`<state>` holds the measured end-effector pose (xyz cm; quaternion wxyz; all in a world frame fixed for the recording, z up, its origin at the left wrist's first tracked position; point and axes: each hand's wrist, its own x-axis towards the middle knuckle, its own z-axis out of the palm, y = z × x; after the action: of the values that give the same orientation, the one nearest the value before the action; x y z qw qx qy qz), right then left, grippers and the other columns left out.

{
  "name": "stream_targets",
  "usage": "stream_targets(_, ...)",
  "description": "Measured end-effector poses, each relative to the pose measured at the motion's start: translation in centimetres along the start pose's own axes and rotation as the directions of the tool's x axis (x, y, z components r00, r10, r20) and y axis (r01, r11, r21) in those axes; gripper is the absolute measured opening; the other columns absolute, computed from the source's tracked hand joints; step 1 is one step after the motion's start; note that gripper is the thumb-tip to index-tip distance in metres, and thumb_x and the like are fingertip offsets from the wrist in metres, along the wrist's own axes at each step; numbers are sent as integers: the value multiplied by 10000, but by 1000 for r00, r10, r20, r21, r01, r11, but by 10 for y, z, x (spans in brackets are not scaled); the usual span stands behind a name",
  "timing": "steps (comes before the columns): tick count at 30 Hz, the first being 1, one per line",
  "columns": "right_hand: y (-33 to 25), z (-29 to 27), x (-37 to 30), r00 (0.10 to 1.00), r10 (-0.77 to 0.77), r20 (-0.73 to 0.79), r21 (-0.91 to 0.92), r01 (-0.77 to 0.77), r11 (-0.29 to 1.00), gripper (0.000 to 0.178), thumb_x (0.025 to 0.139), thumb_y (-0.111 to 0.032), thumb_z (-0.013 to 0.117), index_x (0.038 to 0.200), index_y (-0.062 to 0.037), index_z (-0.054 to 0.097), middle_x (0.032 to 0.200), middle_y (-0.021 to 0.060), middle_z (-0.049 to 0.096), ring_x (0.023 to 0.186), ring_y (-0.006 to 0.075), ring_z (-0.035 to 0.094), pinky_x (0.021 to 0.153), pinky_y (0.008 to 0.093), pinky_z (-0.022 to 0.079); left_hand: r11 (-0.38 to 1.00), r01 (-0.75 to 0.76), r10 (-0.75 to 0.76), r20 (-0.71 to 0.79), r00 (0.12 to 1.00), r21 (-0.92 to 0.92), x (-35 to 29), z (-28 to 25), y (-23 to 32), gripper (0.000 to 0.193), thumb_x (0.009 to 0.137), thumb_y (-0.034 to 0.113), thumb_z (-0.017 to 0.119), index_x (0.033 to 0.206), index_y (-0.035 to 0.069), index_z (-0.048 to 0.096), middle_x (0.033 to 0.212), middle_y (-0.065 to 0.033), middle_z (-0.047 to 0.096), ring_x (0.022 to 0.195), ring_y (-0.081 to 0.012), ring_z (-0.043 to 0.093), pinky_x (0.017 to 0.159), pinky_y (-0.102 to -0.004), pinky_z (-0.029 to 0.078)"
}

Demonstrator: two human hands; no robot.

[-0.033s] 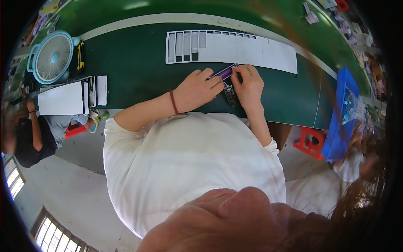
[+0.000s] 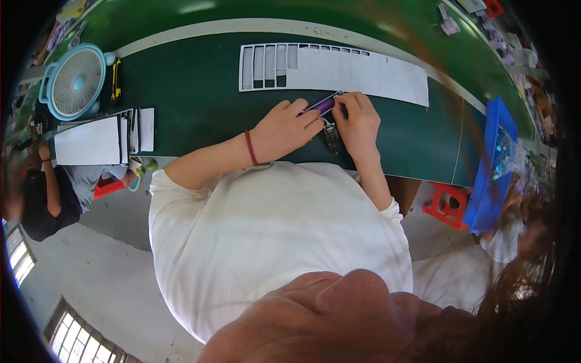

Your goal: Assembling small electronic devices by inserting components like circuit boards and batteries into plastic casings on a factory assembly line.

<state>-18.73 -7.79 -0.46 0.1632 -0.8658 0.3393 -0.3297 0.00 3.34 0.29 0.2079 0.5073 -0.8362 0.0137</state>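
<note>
A narrow purple strip with pale edges [image 2: 325, 107] lies slantwise between my hands, just above the green tabletop or on it. My left hand [image 2: 283, 130], with a red cord bracelet at the wrist, grips its lower left end. At the upper right end my right hand [image 2: 359, 124] pinches it between thumb and fingers; the fingertips partly cover that end. A small dark, partly see-through piece [image 2: 331, 138] rests on the table between the two hands, its kind unclear. Beyond them lies a long white sheet with cut-out slots [image 2: 357, 75], several of the slots at its left.
At the left stand a light-blue fan [image 2: 77, 83], a yellow-and-black utility knife [image 2: 116, 85] and a stack of white cards [image 2: 91, 142]. A blue bin with shiny pieces [image 2: 487, 175] leans at the right edge, beside a red stool [image 2: 448, 206]. Another person [image 2: 54, 199] sits at the far left.
</note>
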Motion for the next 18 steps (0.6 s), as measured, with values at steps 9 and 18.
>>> stream_targets(9, 14, -28, 14, 975, -163, 152, 38, 159, 986, 157, 858, -21, 772, 1012, -43, 755, 1002, 87, 713, 908, 276, 710, 764, 360, 581, 1000, 6, -6, 13, 1000, -9, -2, -5, -1, 243, 825, 116, 674, 1067, 102, 655, 1146, -31, 643, 1039, -230, 582, 755, -333, 488)
stream_targets(18, 13, -45, 37, 817, -404, 411, -84, 475, 876, 229, 755, 24, 722, 983, -1, 730, 996, 85, 670, 927, 250, 679, 775, 343, 582, 999, 2, -1, 18, 1000, -36, 0, -6, -3, 229, 826, 108, 672, 1054, 97, 654, 1110, -29, 636, 1020, -229, 577, 753, -337, 489)
